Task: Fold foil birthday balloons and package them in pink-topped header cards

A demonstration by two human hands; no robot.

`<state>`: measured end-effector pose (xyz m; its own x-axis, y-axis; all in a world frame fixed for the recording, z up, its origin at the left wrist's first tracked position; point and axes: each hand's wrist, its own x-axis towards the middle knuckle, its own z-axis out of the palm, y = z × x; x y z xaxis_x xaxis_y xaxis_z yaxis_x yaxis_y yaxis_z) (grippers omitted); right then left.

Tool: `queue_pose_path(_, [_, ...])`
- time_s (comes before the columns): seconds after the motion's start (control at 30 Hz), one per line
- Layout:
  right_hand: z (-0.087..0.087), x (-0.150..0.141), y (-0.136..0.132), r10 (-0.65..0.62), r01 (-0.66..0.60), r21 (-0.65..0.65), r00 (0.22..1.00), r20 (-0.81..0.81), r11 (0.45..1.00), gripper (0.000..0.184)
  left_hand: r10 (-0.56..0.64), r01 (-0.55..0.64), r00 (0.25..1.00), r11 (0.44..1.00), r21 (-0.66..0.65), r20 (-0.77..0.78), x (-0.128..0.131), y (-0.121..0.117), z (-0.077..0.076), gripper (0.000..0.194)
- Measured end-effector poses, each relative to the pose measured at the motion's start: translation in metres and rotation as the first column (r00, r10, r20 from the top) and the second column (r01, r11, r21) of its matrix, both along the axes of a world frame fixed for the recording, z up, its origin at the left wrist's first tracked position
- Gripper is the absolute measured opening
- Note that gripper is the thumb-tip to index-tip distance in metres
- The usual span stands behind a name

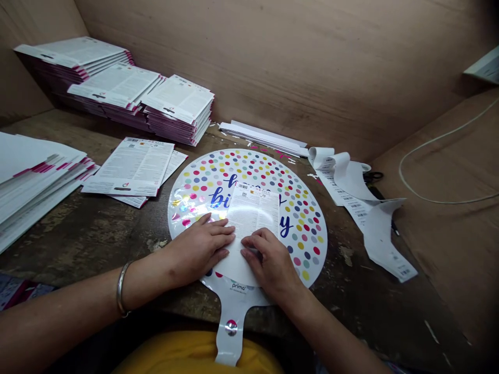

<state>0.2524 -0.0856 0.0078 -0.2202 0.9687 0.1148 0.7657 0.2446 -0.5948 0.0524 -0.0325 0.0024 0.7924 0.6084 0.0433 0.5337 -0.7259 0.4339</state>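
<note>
A round foil balloon point(307, 228) with coloured dots and blue lettering lies flat in front of me, its tail point(230, 337) hanging toward my lap. On its middle rests a white printed card point(255, 208) with a plain lower part. My left hand point(202, 244) lies flat, fingers stretched out, over the balloon and the card's left edge. My right hand point(271, 259) is curled at the card's lower right, with thumb and forefinger bent against it. Its other fingers are partly hidden.
Several stacks of printed cards point(179, 104) stand at the back left. Loose cards point(132, 166) lie left of the balloon, near a pile of white sheets point(35, 176). A curling label strip point(358, 202) and scissors point(374, 176) are at right. Folded paper point(265, 137) lies by the back wall.
</note>
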Motion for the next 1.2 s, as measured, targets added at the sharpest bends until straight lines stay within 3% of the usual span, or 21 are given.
queue_pose_path(0.2, [-0.002,-0.002,-0.002,0.077,-0.079,0.051,0.996,0.034,0.996,0.019,0.011,-0.012,1.0,1.0,0.007,0.009,0.001,0.0,0.001,0.033])
queue_pose_path(0.37, [0.003,0.005,-0.001,0.16,-0.16,-0.008,0.987,0.005,0.987,0.017,0.0,0.0,1.0,1.0,0.004,-0.002,0.001,0.0,0.001,0.033])
queue_pose_path(0.53, [0.002,0.006,0.001,0.179,-0.179,0.005,0.983,0.032,0.984,0.024,0.005,-0.005,1.0,1.0,0.004,-0.019,0.001,0.0,0.002,0.034])
queue_pose_path(1.2, [0.001,0.015,-0.004,0.207,-0.207,-0.017,0.978,-0.025,0.978,0.017,-0.004,0.004,1.0,1.0,0.019,0.003,0.0,0.0,0.001,0.033])
